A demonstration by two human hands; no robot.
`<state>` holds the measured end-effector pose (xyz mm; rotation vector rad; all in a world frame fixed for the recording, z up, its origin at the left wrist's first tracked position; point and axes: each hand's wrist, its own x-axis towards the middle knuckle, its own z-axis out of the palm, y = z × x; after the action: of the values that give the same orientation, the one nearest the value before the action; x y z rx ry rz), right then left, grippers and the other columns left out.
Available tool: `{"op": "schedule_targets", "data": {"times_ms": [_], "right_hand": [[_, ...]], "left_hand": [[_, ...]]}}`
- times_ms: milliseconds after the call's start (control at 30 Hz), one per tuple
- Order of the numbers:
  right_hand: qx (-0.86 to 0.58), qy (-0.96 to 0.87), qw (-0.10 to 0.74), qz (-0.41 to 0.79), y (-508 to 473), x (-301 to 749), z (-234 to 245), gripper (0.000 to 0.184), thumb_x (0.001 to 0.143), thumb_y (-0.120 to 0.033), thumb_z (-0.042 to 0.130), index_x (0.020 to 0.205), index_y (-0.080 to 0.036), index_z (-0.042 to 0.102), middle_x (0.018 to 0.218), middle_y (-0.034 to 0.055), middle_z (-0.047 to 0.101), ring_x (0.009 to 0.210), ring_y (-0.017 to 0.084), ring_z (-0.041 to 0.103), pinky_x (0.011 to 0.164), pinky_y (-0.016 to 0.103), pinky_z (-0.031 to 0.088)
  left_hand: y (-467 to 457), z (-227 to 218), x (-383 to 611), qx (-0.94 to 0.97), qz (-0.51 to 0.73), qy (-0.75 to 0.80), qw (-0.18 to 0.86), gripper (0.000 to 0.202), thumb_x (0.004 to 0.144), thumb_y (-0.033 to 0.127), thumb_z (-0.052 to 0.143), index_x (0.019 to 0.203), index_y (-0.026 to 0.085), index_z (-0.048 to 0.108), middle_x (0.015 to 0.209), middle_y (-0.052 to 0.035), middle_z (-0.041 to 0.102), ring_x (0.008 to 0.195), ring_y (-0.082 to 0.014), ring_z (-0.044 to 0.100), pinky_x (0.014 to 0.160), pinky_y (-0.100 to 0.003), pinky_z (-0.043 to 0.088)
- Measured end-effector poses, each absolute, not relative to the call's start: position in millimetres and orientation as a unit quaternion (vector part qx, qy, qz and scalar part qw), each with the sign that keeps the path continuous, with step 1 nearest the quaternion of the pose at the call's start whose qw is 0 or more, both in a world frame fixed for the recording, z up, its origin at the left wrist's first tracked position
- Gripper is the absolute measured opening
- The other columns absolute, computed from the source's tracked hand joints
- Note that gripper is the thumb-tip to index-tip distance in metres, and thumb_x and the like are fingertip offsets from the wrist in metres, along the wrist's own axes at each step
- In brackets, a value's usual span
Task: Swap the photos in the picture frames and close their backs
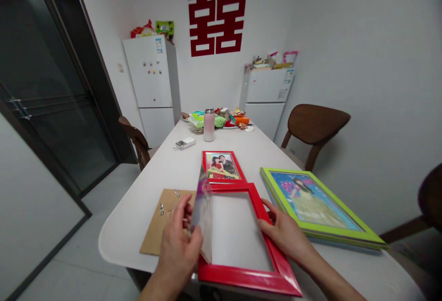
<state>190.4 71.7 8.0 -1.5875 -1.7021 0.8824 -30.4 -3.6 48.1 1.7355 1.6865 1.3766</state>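
My left hand (181, 234) is closed on a thin upright sheet (203, 213), which looks like a photo with a clear pane. The sheet stands on edge along the left side of an open red picture frame (241, 272). My right hand (281, 227) grips that frame's right side, thumb on top and fingers at the outer edge. Through the frame's opening the white tabletop shows. A brown backing board (155, 227) with metal clips lies left of the frame, partly hidden behind my left hand. Beyond the frame is a smaller red picture frame (241, 170) with a photo of two people.
Green picture frames (359, 237) lie stacked at the right of the white table (120, 229). Farther back are a pink bottle (209, 126), a small white device (185, 143) and piled packets (198, 120). Wooden chairs (316, 124) flank the table.
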Motion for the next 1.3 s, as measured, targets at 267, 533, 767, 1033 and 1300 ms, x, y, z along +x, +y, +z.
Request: {"op": "schedule_targets", "data": {"times_ms": [267,533,767,1033,1300], "right_hand": [[-0.634,-0.746,0.183,0.092,73,187,-6,0.047,0.071,-0.024,0.037,0.113,-0.005,0.046,0.088,0.0127,0.061,0.075,0.021,0.057,0.069,0.03,0.041],[-0.622,-0.764,0.159,0.066,74,187,-10,0.041,0.073,-0.022,0.037,0.108,-0.004,0.05,0.087,0.014,0.058,0.079,0.023,0.055,0.075,0.033,0.04],[-0.566,-0.739,0.313,0.187,65,158,-3,0.044,0.069,-0.028,0.045,0.111,-0.012,0.047,0.1,0.0117,0.056,0.081,0.02,0.054,0.077,0.035,0.041],[-0.425,-0.508,0.343,0.666,60,93,10,0.041,0.067,-0.024,0.048,0.106,-0.01,0.05,0.057,-0.0018,0.057,0.041,0.008,0.046,0.04,0.02,0.036],[-0.37,-0.5,0.431,0.653,47,85,54,0.047,0.07,-0.038,0.053,0.111,-0.017,0.047,0.081,0.0029,0.062,0.064,0.011,0.055,0.056,0.023,0.042]], "left_hand": [[-8,8,-78,0.567,0.405,0.67,0.255,0.048,0.067,0.019,0.043,0.115,0.015,0.037,0.097,-0.0062,0.058,0.089,-0.0219,0.054,0.078,-0.034,0.041],[-11,2,-82,0.648,0.287,0.695,0.126,0.044,0.071,0.021,0.041,0.114,0.015,0.039,0.109,-0.0102,0.053,0.1,-0.0236,0.048,0.086,-0.038,0.037],[-12,-2,-84,0.692,0.258,0.673,0.044,0.041,0.071,0.021,0.043,0.111,0.013,0.043,0.109,-0.0125,0.051,0.102,-0.0252,0.045,0.088,-0.042,0.036],[-19,-1,-46,0.789,0.251,0.547,0.125,0.065,0.064,0.02,0.051,0.125,0.013,0.031,0.134,-0.0111,0.026,0.122,-0.0266,0.021,0.099,-0.044,0.022],[0,15,-34,0.626,0.524,0.548,0.182,0.041,0.079,0.02,0.036,0.119,0.016,0.041,0.123,-0.0064,0.045,0.114,-0.0197,0.038,0.097,-0.034,0.029]]}}
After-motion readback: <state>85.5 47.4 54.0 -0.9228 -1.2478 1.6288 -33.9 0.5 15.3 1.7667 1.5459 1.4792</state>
